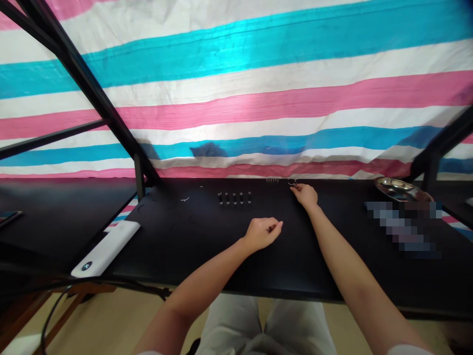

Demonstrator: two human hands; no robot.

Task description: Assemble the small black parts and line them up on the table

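Note:
My right hand [305, 195] reaches to the far edge of the black table, its thumb and fingers pinched together. The fingertips touch or lie right by some thin, shiny ring-shaped pieces [291, 182]; what is between them is too small to tell. Closer to me, my left hand [263, 233] hovers over or rests on the table with its fingers curled in, and whatever it may hold is hidden. Beyond it stands a row of several small black cylinders [234, 199] with pale ends and little rings above them. Several tiny metal pieces [272, 180] line up left of my right hand.
At the right lie a shiny metal dish [402, 189] and a blurred-out item [402, 229]. A long white device [105, 249] sits at the left edge of the table [177, 246]. Thin pale bits [185, 199] lie left of the cylinders. Black frame bars and a striped sheet [258, 108] rise behind.

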